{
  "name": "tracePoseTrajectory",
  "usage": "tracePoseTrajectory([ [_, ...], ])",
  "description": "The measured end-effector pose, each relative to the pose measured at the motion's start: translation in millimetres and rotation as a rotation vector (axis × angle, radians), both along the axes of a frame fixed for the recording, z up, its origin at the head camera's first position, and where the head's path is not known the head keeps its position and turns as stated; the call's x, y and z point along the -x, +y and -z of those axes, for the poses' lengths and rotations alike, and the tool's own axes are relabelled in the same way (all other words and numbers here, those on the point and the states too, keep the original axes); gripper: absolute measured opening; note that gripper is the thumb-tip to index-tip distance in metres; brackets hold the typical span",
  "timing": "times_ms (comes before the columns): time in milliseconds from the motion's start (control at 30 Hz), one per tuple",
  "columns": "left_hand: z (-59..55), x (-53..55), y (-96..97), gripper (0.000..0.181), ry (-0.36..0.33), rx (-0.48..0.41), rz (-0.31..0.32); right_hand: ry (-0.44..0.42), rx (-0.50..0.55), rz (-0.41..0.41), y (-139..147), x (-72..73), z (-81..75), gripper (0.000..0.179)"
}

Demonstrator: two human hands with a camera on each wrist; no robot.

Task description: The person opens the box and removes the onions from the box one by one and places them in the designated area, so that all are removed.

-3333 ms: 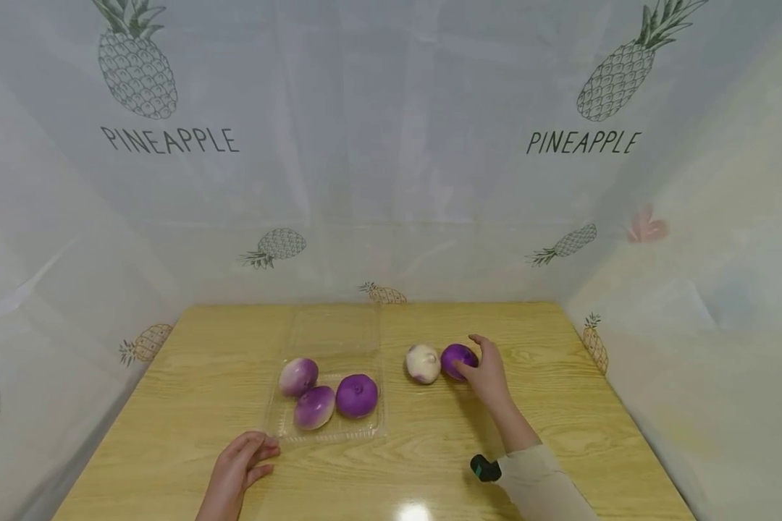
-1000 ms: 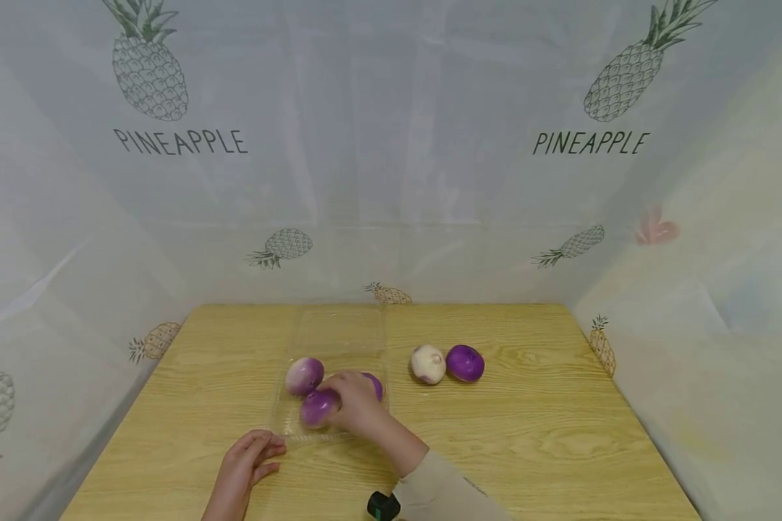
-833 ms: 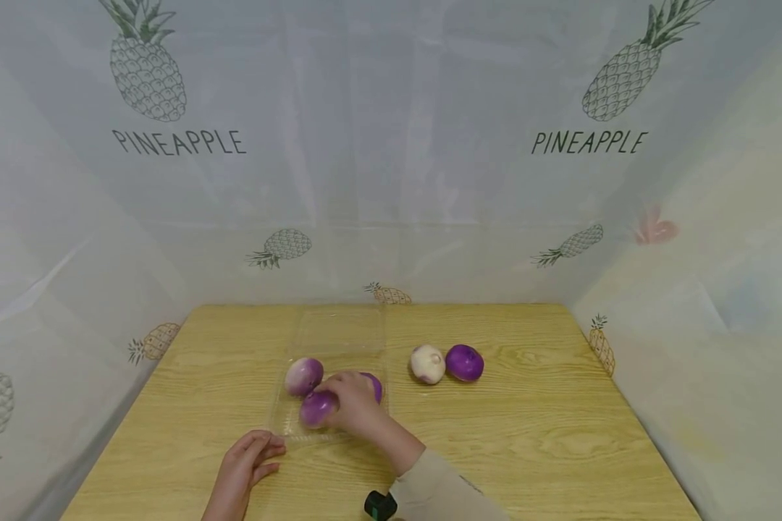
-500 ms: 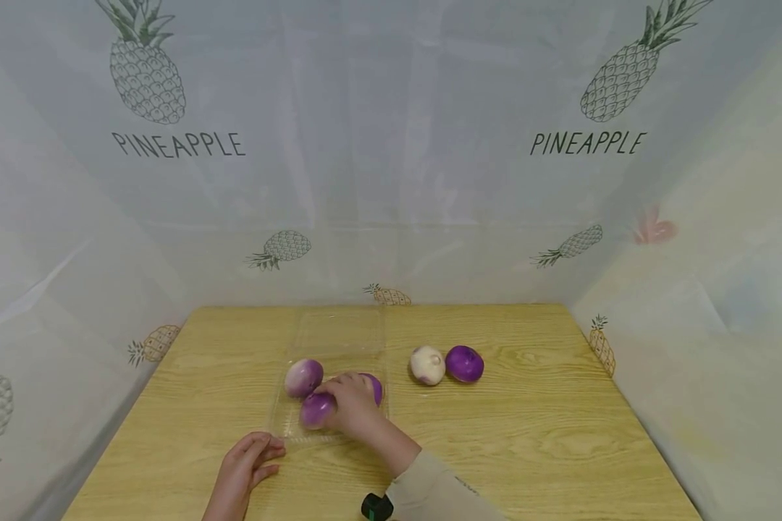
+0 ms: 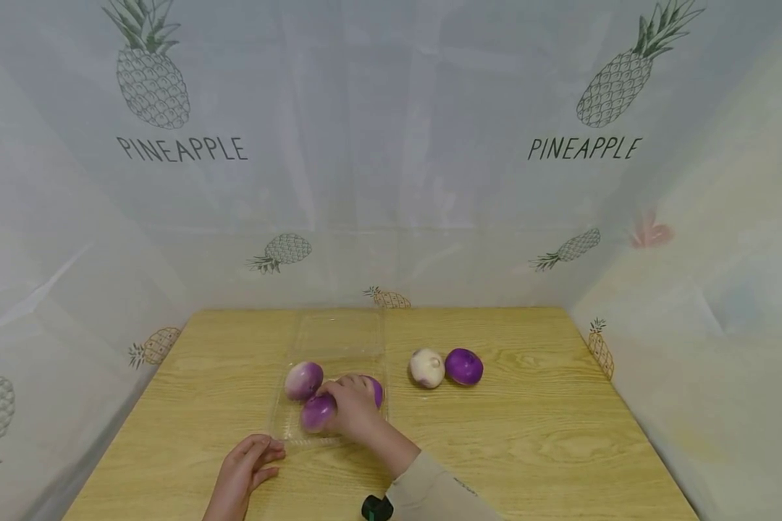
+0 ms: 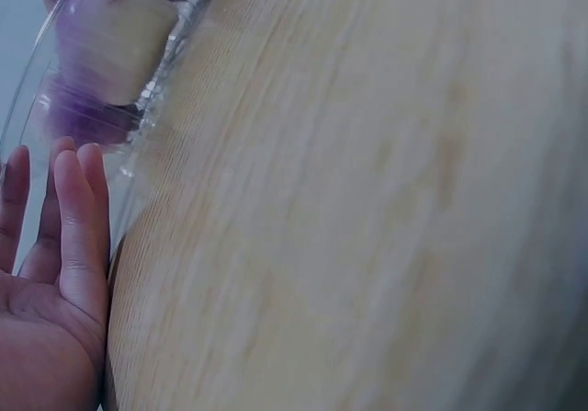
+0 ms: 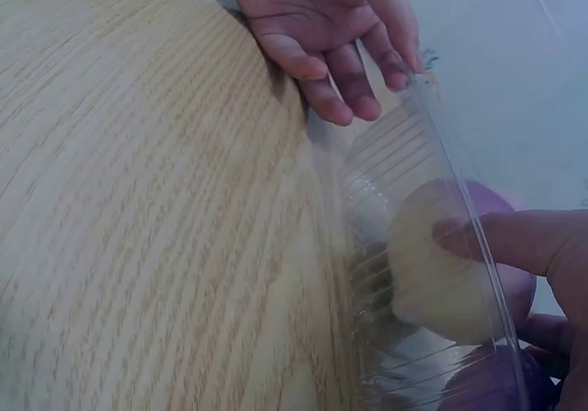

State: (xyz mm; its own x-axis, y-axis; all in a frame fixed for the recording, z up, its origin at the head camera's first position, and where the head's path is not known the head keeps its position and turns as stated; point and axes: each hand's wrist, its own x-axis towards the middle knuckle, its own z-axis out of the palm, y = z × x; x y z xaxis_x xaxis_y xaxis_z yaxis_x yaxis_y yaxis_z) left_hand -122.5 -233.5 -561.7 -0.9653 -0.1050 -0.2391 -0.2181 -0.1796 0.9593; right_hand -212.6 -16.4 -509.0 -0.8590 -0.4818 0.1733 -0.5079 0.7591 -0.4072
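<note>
A clear plastic clamshell box (image 5: pixel 280 427) lies on the table with its lid (image 5: pixel 339 333) folded back, holding several purple-and-white turnips. My right hand (image 5: pixel 355 409) grips the front turnip (image 5: pixel 316 414) inside the box; in the right wrist view its thumb lies on that turnip (image 7: pixel 418 273). Behind the right hand, another turnip (image 5: pixel 378 392) is partly hidden. One more turnip (image 5: pixel 303 380) sits at the box's back left. My left hand (image 5: pixel 244 467) touches the box's front left corner, fingers nearly straight and thumb apart, as the left wrist view also shows fingers (image 6: pixel 81 236).
To the right of the box, a mostly white turnip (image 5: pixel 426 367) and a deep purple one (image 5: pixel 464 366) lie side by side on the wooden table (image 5: pixel 528 434). A pale curtain (image 5: pixel 391 145) printed with pineapples hangs behind and at both sides.
Since the first frame, my right hand has left the purple turnip on the right and moved left to the front turnip in the box. Over the last second both hands have stayed nearly still.
</note>
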Motion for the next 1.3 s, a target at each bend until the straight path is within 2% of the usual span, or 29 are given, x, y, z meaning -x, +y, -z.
tracePoseTrajectory([
  [100, 0.0, -0.1, -0.8, 0.021, -0.003, -0.009, 0.007, -0.034, 0.013, -0.007, 2, 0.1, -1.1, 0.047],
  [200, 0.3, 0.5, -0.5, 0.021, -0.010, -0.011, -0.004, -0.081, 0.073, -0.001, 4, -0.2, -4.3, 0.049],
  [433, -0.5, 2.2, 2.4, 0.022, -0.047, -0.006, -0.043, -0.239, 0.381, 0.034, 17, -2.9, -18.0, 0.051],
  [567, -1.7, 1.6, 2.7, 0.024, -0.055, -0.001, -0.036, -0.283, 0.541, 0.023, 30, -3.3, -23.1, 0.052],
  [733, -2.5, 2.0, 2.0, 0.023, -0.061, 0.010, -0.032, -0.310, 0.672, 0.032, 51, -1.7, -26.9, 0.053],
  [933, -0.2, 3.2, 1.3, 0.019, -0.074, -0.005, -0.046, -0.255, 0.723, 0.087, 75, 0.6, -32.5, 0.056],
  [1033, 0.8, 3.2, 0.8, 0.020, -0.060, -0.001, -0.031, -0.217, 0.743, 0.127, 86, 1.4, -34.7, 0.059],
  [1300, 0.3, 2.2, 0.0, 0.021, -0.040, -0.009, -0.010, -0.215, 0.776, 0.202, 115, 6.1, -35.4, 0.063],
])
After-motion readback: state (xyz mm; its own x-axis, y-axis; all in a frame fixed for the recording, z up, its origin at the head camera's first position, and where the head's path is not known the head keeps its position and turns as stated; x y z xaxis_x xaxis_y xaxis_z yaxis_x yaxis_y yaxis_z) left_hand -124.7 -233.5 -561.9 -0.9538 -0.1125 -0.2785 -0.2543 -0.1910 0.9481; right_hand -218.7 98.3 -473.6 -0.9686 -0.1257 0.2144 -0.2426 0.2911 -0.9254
